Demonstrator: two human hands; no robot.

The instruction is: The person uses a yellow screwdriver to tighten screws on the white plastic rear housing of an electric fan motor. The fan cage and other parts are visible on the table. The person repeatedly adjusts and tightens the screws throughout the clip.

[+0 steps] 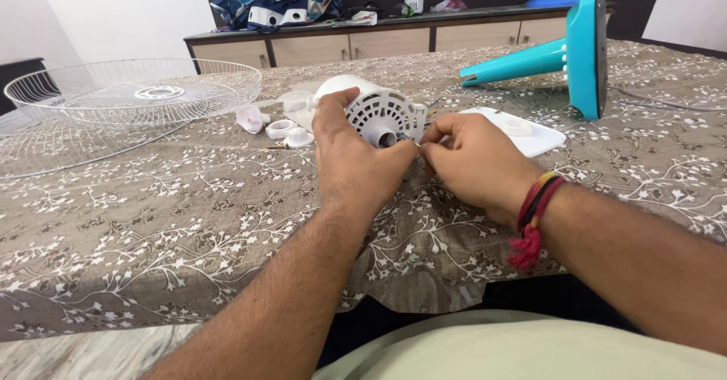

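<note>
**Two hands at a white fan motor housing**

While a white wire fan guard (129, 92) lay near the table's (189, 228) left edge, small white plastic fittings (282, 128) sat just right of it. Mid-table, the left hand (356, 156) curled around the white motor housing (375, 107), steadying it. The right hand (473, 160), a red thread at its wrist, pinched something tiny against the housing's face. A teal fan stand (564, 54) lay tipped over toward the far right edge.
</note>
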